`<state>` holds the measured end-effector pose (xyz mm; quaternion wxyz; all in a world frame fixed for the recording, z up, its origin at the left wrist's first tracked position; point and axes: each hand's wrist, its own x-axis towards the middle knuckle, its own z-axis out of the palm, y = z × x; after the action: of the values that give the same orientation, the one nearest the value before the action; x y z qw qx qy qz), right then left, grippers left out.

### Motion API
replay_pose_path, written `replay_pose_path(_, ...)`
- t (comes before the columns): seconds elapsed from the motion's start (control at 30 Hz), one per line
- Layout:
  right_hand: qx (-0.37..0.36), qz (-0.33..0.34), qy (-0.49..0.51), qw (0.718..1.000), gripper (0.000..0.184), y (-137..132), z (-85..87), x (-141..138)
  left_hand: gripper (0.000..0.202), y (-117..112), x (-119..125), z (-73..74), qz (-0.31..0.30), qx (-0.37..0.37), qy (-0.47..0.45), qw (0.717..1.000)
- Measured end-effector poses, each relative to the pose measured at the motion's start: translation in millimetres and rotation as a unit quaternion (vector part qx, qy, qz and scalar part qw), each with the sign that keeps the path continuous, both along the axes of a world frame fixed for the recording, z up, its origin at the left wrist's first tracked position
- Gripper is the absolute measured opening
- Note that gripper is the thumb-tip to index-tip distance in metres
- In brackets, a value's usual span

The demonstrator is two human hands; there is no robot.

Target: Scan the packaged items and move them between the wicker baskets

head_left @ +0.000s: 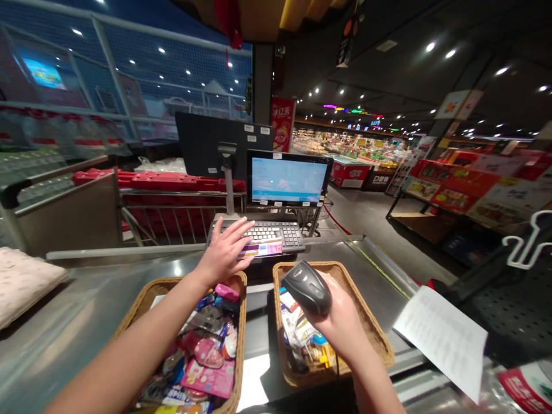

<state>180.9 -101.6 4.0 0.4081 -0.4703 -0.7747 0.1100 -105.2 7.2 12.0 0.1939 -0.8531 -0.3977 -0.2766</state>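
My left hand (226, 250) is over the left part of a black keyboard (293, 233), its fingers stretched out and spread. A small flat purple-and-pink packet (269, 247) lies across the keyboard's front edge, right beside my left thumb and fingers. I cannot tell whether the thumb touches it. My right hand (338, 310) is wrapped around a black barcode scanner (307, 287), held above the right wicker basket (375, 333). Small packaged goods (297, 325) lie in that basket. Under my left forearm, the left wicker basket (242, 333) is full of small colourful packets (209, 374).
A lit screen (288, 178) stands behind the keyboard, with a dark monitor (215, 144) to its left. On the right of the metal counter lie a printed sheet (444, 336) and a bottle with a red label (526, 385). A pale cushion-like thing (28, 284) sits at left.
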Motion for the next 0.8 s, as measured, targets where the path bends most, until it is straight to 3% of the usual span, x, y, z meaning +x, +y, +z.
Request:
replay_pose_path(0.4,-0.006,0.015,0.001,1.0,0.045,-5.0,2.6,-27.7,0.027,-10.2,-32.6,1.8,0.017,0.008,-0.007,1.0)
replay_pose_path(0.8,0.006,0.043,-0.021,0.999,0.043,-7.0,2.3,-57.4,0.023,-26.9,-74.0,-13.0,0.046,-0.008,-0.027,0.999)
